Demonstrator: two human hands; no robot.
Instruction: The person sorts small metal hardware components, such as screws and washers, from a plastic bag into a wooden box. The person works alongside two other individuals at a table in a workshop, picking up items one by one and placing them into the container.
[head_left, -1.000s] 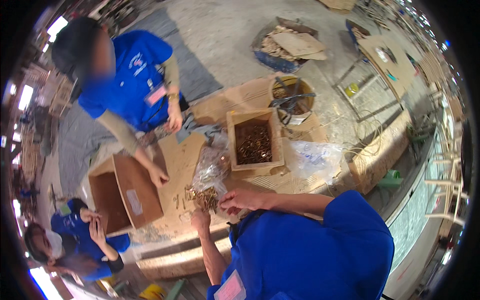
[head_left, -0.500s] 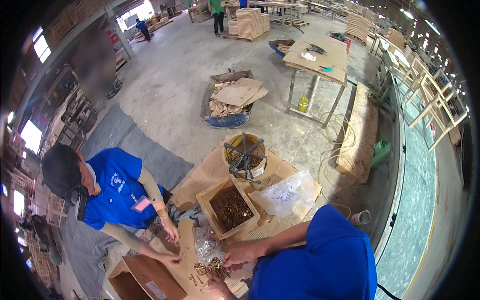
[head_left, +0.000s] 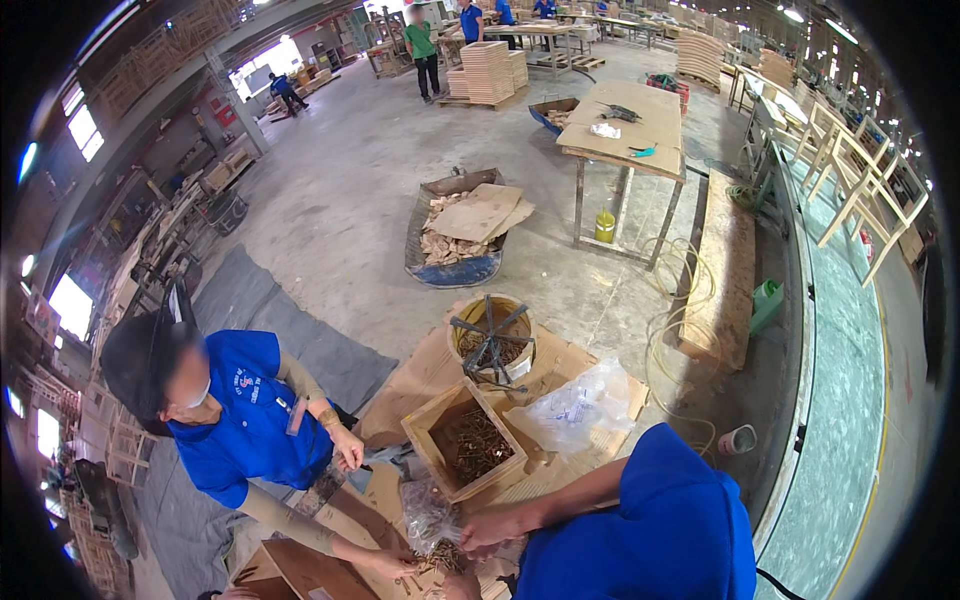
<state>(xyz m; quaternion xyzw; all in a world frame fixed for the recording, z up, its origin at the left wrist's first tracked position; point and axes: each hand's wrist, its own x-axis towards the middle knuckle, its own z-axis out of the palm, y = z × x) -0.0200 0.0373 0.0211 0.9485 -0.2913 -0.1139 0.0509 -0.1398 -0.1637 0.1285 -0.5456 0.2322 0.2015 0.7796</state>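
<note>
My right hand (head_left: 488, 527) reaches in from the right and is closed on the edge of a clear plastic bag (head_left: 425, 510). Below the bag lies a small heap of brass-coloured screws (head_left: 436, 558) on cardboard. My left hand (head_left: 461, 585) is at the screws by the lower edge, partly cut off, its fingers unclear. Across from me a co-worker in a blue shirt (head_left: 240, 420) has one hand (head_left: 395, 563) at the same screws and the other (head_left: 347, 447) raised above the cardboard. Just beyond the bag is a wooden box (head_left: 465, 440) of dark screws.
A yellow bucket (head_left: 493, 340) with a dark spoked piece on top stands behind the box. Beside it lies an empty-looking plastic bag (head_left: 580, 410). A brown box (head_left: 320, 570) is at lower left. A cart of wood scraps (head_left: 455, 272) and a table (head_left: 620, 120) stand farther off.
The co-worker has leaned in, bringing one hand down to the screws and drawing the other a little back. My right hand still grips the bag, which has shifted slightly right in view.
</note>
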